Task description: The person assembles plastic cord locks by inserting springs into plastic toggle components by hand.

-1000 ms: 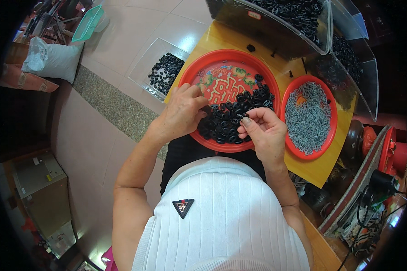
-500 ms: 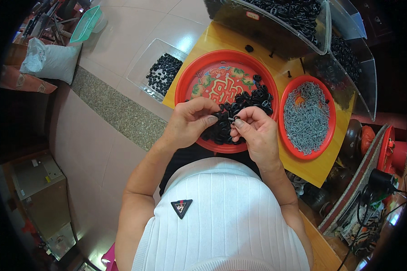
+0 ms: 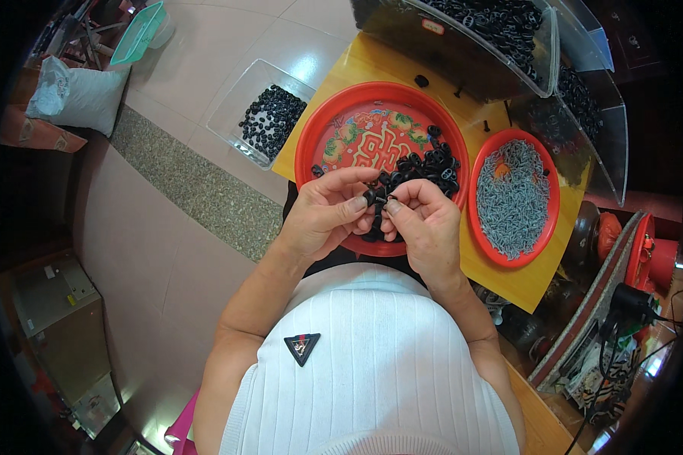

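Above the near side of a round red tray, my two hands meet fingertip to fingertip. A small black plastic part is pinched between the thumb and forefinger of my left hand. My right hand is closed on a small grey screw, whose shaft points left and meets the black part. Something dark shows at my right fingertips, too small to make out. Black plastic parts are heaped on the tray's right and near side, partly hidden by my hands.
Right of the round tray, an oval red tray holds many grey screws. Clear bins of black parts stand at the back of the yellow table. A clear box with small black pieces sits lower left. Cables hang at right.
My left hand has moved slightly right, bringing a black part up against the screw in my right hand. My right hand has shifted slightly left.
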### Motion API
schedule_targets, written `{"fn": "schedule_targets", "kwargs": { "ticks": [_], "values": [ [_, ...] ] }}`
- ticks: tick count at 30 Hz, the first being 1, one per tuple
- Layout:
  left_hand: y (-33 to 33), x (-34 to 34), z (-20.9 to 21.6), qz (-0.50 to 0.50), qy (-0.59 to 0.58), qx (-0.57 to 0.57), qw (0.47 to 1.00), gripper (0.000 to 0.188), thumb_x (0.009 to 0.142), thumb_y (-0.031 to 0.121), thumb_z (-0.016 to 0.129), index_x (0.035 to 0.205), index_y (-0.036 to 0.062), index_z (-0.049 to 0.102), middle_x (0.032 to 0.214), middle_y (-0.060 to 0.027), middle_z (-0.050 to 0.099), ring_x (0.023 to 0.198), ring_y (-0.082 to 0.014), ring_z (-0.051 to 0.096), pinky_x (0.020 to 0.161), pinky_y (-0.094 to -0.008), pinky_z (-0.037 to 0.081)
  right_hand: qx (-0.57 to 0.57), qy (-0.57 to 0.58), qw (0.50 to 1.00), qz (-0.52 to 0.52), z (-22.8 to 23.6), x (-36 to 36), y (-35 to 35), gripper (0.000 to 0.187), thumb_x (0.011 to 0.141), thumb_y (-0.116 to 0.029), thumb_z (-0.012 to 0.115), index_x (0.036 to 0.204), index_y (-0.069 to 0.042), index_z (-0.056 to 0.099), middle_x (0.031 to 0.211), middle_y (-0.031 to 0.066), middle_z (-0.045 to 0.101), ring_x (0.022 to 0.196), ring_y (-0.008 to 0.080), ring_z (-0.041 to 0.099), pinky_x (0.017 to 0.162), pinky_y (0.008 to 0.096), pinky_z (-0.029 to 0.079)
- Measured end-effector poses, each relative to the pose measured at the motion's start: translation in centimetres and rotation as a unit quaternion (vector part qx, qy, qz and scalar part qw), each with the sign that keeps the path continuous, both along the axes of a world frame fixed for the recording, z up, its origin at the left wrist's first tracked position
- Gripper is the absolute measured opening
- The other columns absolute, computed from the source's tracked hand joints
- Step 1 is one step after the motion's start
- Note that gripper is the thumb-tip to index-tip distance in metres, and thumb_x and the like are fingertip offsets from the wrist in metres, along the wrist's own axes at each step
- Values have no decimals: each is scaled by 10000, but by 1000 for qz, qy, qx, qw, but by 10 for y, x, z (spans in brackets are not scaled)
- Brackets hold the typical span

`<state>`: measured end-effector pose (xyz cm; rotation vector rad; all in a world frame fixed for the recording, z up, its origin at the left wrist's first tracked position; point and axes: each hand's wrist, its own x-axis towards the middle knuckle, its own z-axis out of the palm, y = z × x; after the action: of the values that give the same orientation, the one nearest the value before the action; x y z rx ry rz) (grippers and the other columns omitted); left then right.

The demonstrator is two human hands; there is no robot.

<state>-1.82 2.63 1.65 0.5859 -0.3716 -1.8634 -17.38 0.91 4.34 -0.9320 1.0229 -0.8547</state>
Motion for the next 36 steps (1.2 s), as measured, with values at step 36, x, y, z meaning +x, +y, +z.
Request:
{"fn": "schedule_targets", "kwargs": {
  "ticks": [36],
  "values": [
    [7, 3, -11, 6, -203, -92, 975, 303, 764, 0, 611, 1062, -10, 562, 780, -29, 602, 671, -67, 557, 608, -190, 474, -22, 110, 994, 8, 7, 2, 2, 43, 774, -4, 555, 804, 6, 526, 657, -12, 529, 570, 23, 482, 495, 168, 395]
  ]
}}
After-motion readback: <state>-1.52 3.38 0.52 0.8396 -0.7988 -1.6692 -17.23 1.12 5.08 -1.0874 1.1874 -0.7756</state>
